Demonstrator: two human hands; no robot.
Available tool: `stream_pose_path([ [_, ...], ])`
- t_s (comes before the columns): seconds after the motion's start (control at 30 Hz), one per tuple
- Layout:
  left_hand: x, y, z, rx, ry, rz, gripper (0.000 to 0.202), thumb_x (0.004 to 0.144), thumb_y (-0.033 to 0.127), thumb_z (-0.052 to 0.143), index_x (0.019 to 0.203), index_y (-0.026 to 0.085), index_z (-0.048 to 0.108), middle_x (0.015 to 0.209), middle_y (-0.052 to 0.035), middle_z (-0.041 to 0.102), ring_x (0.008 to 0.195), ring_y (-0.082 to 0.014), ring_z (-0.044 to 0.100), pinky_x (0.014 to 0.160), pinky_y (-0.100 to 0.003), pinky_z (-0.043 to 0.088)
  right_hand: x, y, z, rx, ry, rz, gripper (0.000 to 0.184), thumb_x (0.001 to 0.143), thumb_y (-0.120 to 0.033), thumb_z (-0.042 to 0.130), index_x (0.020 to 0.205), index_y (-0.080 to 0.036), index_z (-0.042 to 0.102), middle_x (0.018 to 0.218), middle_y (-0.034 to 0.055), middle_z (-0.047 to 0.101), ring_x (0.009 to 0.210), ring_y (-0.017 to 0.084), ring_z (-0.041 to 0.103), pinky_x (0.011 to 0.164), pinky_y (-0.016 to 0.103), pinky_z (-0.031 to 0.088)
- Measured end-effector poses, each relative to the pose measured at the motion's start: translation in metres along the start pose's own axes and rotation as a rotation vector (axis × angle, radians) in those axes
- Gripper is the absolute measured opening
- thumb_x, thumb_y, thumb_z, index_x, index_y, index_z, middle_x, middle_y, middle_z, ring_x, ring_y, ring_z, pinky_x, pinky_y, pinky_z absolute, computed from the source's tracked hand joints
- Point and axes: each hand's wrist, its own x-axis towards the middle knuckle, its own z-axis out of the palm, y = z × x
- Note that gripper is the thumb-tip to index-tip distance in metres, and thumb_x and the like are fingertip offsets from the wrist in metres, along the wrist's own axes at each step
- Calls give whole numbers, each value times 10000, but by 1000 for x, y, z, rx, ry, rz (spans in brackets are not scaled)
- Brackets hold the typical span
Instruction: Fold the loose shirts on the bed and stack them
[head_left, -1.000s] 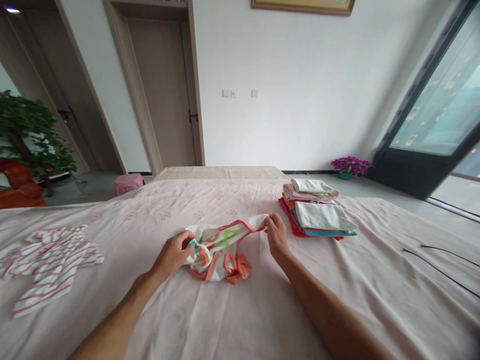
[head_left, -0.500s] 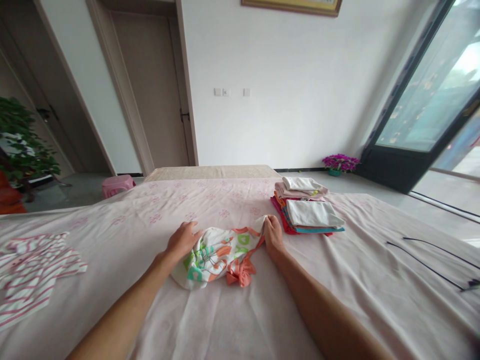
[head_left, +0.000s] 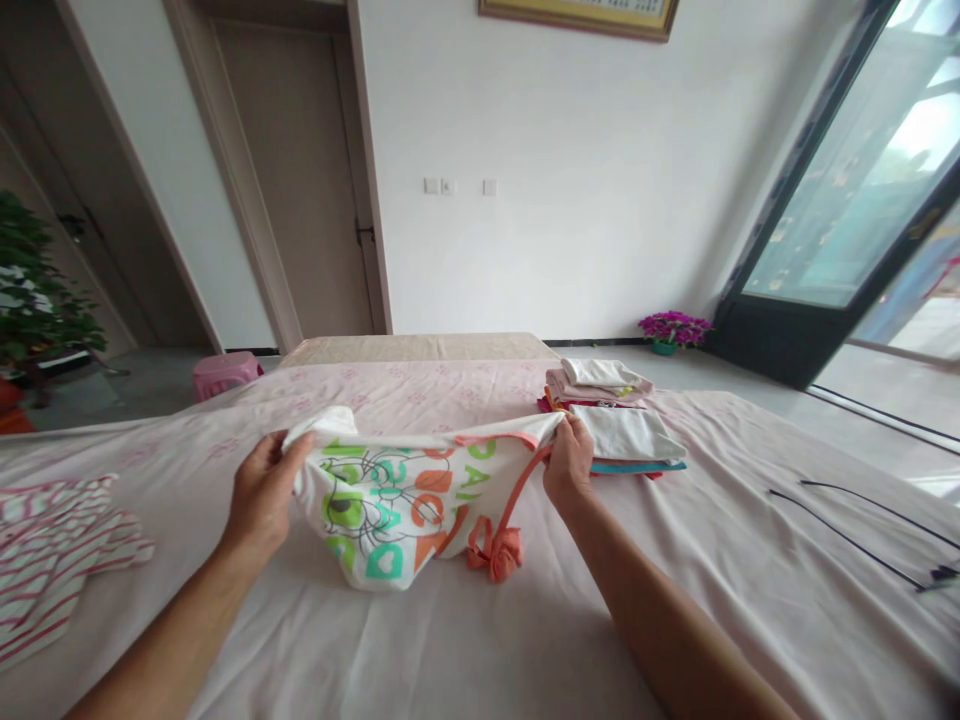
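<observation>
the white printed garment (head_left: 397,510), bunched up half a second ago, is now pulled out lengthwise, its letters spread into view, left of the folded pile (head_left: 626,433) and nearer the person. the left hand (head_left: 262,492), which lay over the bunched end with fingers apart, has moved farther from the pile and now pinches that end between thumb and fingers. the right hand (head_left: 568,460) keeps its closed grip on the other end, just in front of the pile's left side. the orange ties (head_left: 504,555) dangle below it; i cannot tell whether they touch the pink sheet (head_left: 480,660).

beyond the pile, on the floor, a green pot (head_left: 663,348) holds purple flowers (head_left: 675,328). the sheet's far edge runs just behind the pile, with a beige cover (head_left: 420,347) farther off to the pile's left. bare sheet stretches from the pile rightward to two thin dark strips (head_left: 847,540), and a striped garment (head_left: 60,560) lies well left of the pile.
</observation>
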Motion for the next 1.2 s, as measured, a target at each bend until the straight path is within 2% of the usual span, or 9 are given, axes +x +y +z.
stream_pose_path([
  [0.1, 25, 8, -1, -15, 125, 76, 379, 643, 410, 777, 907, 174, 644, 777, 30, 611, 652, -106, 548, 583, -201, 457, 17, -15, 30, 74, -15, 180, 96, 747, -294, 555, 794, -224, 510, 530, -103, 391, 398, 76, 355, 386, 180, 282],
  [0.23, 66, -6, 7, 85, 233, 121, 417, 688, 402, 699, 1019, 164, 614, 788, 16, 583, 627, -104, 535, 582, -228, 473, 48, -24, 70, 27, -106, 343, 57, 759, -200, 535, 809, -218, 517, 650, -31, 562, 565, 120, 580, 515, 218, 463],
  [0.4, 67, -48, -14, 426, 54, 124, 524, 673, 452, 701, 1111, 186, 587, 956, -42, 640, 806, -195, 641, 745, -331, 535, 38, 3, 56, -106, -188, 303, 205, 683, -195, 644, 887, -209, 635, 870, 26, 662, 794, 172, 627, 703, 295, 518],
  [0.53, 25, -63, -47, 661, -374, 151, 410, 771, 527, 614, 1030, 209, 618, 957, -52, 678, 904, -235, 659, 828, -352, 528, 0, 17, 7, -466, -647, -60, 220, 743, -306, 628, 918, -188, 689, 914, 39, 690, 826, 185, 613, 767, 309, 494],
  [0.67, -6, -57, -68, 874, -696, 289, 335, 758, 325, 633, 1087, 264, 635, 1133, -43, 674, 1098, -242, 614, 961, -345, 474, -28, 0, -29, -719, -1196, -314, 272, 730, -224, 653, 997, -224, 710, 1004, 41, 692, 941, 208, 615, 877, 338, 475],
  [0.77, -9, -54, -69, 1001, -739, 402, 330, 745, 208, 565, 1054, 289, 651, 1143, -27, 670, 1121, -231, 598, 995, -339, 438, -37, -7, -34, -900, -1292, -601, 366, 692, -73, 582, 1003, -224, 701, 1043, 57, 681, 1039, 219, 582, 962, 350, 433],
  [0.9, -2, -46, -55, 1068, -704, 441, 229, 766, 152, 442, 827, 257, 636, 910, -25, 676, 915, -218, 630, 843, -323, 452, -37, -5, -24, -1112, -1204, -686, 374, 661, 0, 474, 892, -197, 693, 931, 72, 688, 980, 217, 585, 849, 303, 453],
  [1.03, -3, -30, -51, 993, -775, 299, 220, 767, 176, 400, 679, 248, 589, 721, 9, 638, 723, -186, 601, 697, -283, 419, -30, -24, -30, -1212, -1191, -577, 300, 697, -47, 499, 793, -223, 722, 835, 51, 709, 870, 203, 632, 754, 272, 440],
  [1.2, 17, -29, -59, 990, -872, -27, 235, 696, 212, 422, 670, 256, 652, 639, 23, 653, 600, -182, 598, 592, -265, 406, -6, -47, -45, -916, -1539, -101, 161, 711, -219, 673, 832, -227, 779, 736, -4, 725, 615, 156, 629, 566, 228, 431],
])
